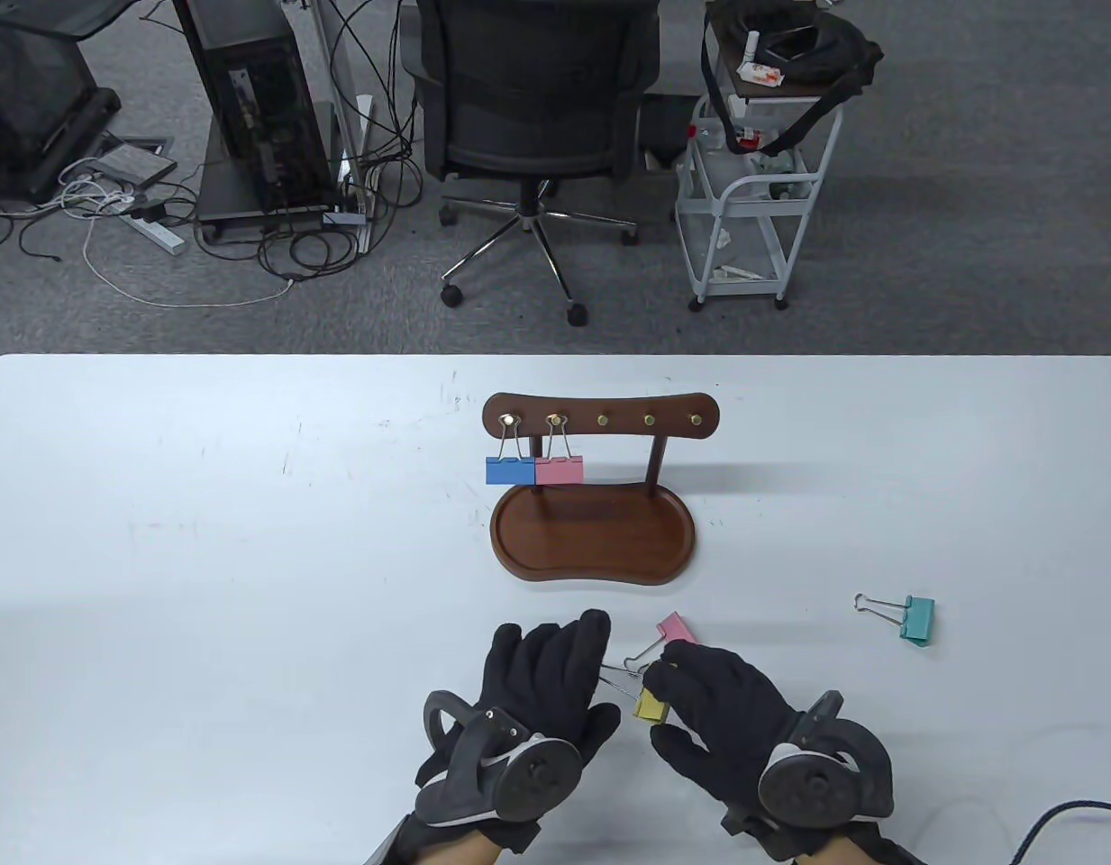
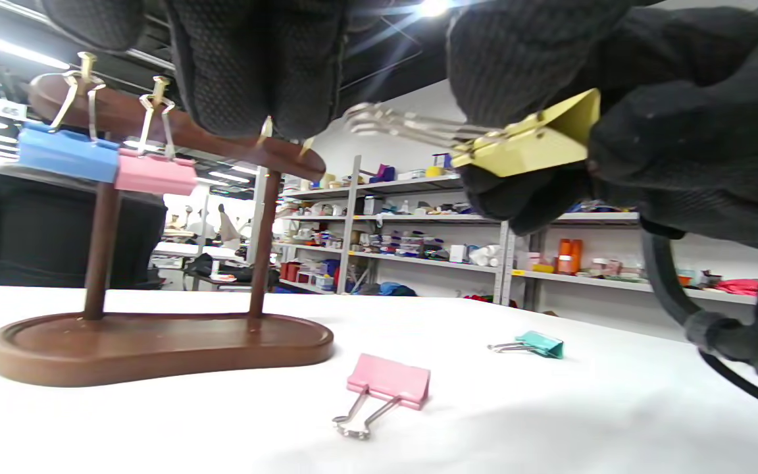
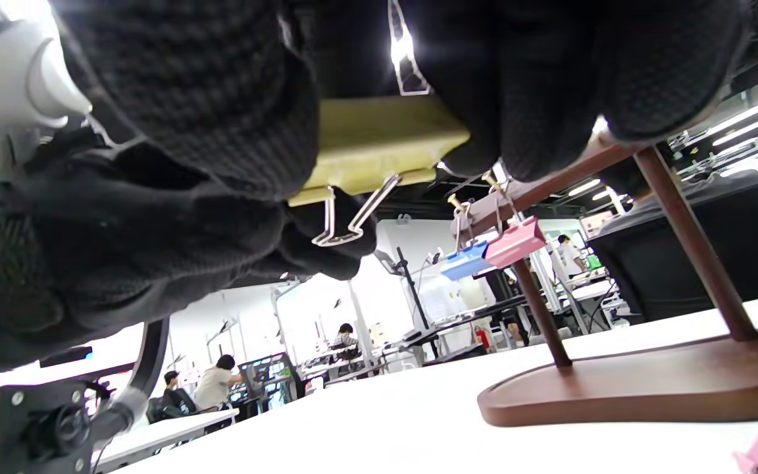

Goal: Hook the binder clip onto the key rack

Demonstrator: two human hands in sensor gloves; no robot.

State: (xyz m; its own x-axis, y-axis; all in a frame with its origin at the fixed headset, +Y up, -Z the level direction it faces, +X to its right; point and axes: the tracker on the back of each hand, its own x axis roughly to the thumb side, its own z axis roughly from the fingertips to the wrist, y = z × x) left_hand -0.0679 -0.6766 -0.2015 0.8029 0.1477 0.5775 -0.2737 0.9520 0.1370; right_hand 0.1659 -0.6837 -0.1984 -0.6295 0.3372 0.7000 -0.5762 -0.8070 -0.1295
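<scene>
My right hand [image 1: 672, 685] pinches a yellow binder clip [image 1: 650, 705] by its body, a little above the table, in front of the wooden key rack [image 1: 600, 419]. The clip's wire handles [image 2: 405, 125] point left toward my left hand [image 1: 564, 649], whose fingers [image 2: 254, 59] are stretched out beside them; I cannot tell if they touch. The right wrist view shows the yellow clip [image 3: 379, 141] between my fingers. A blue clip [image 1: 510, 470] and a pink clip [image 1: 560, 470] hang on the rack's two leftmost hooks. The other three hooks are bare.
A loose pink clip [image 1: 677, 628] lies on the table just beyond my hands. A teal clip [image 1: 915, 619] lies to the right. The rack's tray base [image 1: 594, 536] sits mid-table. A black cable [image 1: 1051, 824] lies at the near right corner.
</scene>
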